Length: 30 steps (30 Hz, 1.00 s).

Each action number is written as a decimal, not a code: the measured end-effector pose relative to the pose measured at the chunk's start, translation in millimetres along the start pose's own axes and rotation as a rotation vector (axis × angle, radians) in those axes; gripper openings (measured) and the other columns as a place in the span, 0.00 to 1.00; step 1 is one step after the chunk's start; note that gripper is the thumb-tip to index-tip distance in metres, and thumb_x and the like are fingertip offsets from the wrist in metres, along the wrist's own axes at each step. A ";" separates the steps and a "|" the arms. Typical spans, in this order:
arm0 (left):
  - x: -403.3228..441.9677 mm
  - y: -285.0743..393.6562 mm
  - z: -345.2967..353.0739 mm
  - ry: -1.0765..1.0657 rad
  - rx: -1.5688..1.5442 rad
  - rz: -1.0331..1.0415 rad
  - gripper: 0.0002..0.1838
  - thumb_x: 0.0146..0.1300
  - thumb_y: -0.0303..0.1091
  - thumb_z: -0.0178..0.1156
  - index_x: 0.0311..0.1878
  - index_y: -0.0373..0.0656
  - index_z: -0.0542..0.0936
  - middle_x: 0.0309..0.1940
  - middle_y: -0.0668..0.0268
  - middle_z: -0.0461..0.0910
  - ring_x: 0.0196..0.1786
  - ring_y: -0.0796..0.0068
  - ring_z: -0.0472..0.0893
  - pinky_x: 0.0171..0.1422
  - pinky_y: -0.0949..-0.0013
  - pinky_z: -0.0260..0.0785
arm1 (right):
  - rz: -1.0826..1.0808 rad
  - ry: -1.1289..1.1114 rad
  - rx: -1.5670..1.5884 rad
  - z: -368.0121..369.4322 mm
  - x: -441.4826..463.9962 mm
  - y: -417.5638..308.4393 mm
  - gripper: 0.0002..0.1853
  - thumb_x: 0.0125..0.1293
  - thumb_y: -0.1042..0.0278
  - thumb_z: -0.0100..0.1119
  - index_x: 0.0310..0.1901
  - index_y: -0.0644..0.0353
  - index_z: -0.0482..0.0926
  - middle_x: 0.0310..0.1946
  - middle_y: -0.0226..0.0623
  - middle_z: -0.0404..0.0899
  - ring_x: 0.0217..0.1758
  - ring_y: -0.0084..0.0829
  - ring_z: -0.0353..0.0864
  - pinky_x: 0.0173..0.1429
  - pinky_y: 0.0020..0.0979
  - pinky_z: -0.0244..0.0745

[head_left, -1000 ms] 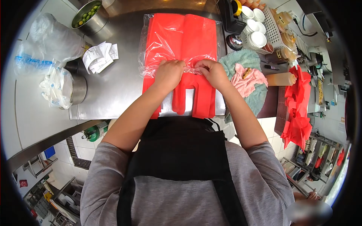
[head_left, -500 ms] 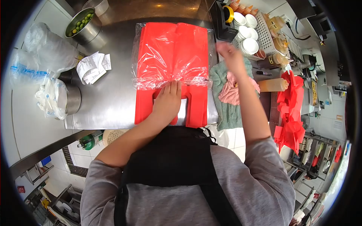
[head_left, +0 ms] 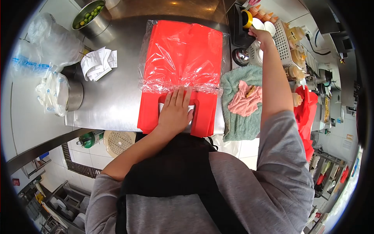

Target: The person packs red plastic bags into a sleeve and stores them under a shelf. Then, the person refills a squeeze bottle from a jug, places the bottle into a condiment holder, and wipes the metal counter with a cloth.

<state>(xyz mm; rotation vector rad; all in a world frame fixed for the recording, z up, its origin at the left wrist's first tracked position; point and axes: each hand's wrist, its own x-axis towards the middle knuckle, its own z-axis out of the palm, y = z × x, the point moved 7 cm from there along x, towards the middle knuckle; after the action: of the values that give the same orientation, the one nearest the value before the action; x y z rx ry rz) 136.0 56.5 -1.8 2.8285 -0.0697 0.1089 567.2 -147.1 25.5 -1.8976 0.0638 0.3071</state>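
A stack of red bags (head_left: 183, 50), partly sleeved in clear plastic, lies on the steel counter with its handle cut-outs toward me. My left hand (head_left: 175, 111) rests flat over the handle opening, fingers stretched out to the edge of the plastic. At the back right, my right hand (head_left: 261, 38) is reached out beside a black tape dispenser (head_left: 238, 33) with a yellow roll (head_left: 246, 18). Its fingers are bent together close to the dispenser and the white cups (head_left: 269, 27); whatever they pinch is too small to make out.
On the right lie a green towel (head_left: 241, 130) and a pink cloth (head_left: 240, 103), near a white basket (head_left: 283, 43) and several sauce bottles (head_left: 298, 33). Paper slips (head_left: 93, 66), a pot of green fruit (head_left: 97, 23) and plastic bags (head_left: 52, 93) stand left. The counter edge (head_left: 101, 130) runs before me.
My right hand has moved forward and right, from above the towel to the tape dispenser. My left hand stays on the red bags with its fingers a little more spread.
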 end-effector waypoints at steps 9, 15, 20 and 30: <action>-0.9 -6.4 -2.5 0.075 0.006 0.027 0.39 0.63 0.44 0.57 0.73 0.34 0.60 0.69 0.50 0.66 0.72 0.57 0.67 0.77 0.53 0.54 | -0.042 0.098 -0.306 -6.7 -62.0 34.7 0.12 0.64 0.61 0.67 0.32 0.62 0.86 0.29 0.33 0.85 0.31 0.21 0.76 0.39 0.27 0.71; -1.5 -11.0 -1.0 0.114 -0.003 0.042 0.37 0.62 0.44 0.57 0.72 0.36 0.63 0.68 0.53 0.68 0.70 0.59 0.68 0.77 0.54 0.54 | -0.116 0.300 -1.061 -15.6 -46.8 15.7 0.20 0.62 0.46 0.64 0.38 0.57 0.88 0.40 0.50 0.86 0.48 0.50 0.85 0.54 0.44 0.78; -4.7 -16.8 -5.6 0.150 0.011 0.013 0.35 0.61 0.45 0.58 0.72 0.43 0.66 0.68 0.62 0.69 0.72 0.61 0.65 0.75 0.48 0.52 | -0.276 0.221 -0.852 -8.4 -88.2 -10.8 0.15 0.64 0.56 0.63 0.41 0.60 0.87 0.37 0.42 0.87 0.38 0.37 0.85 0.44 0.36 0.78; -4.6 -23.9 -7.5 0.109 0.059 -0.013 0.31 0.64 0.51 0.58 0.70 0.57 0.70 0.69 0.72 0.67 0.73 0.55 0.62 0.69 0.31 0.48 | -0.164 -0.577 -0.299 209.2 -261.3 37.7 0.13 0.70 0.61 0.61 0.38 0.65 0.82 0.25 0.30 0.80 0.29 0.18 0.73 0.34 0.27 0.71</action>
<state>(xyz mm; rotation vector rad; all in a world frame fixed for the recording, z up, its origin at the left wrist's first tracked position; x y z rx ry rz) 132.3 81.7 -2.4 2.8751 -0.0241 0.2657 270.1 7.4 -10.7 -2.0200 -0.5481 0.7716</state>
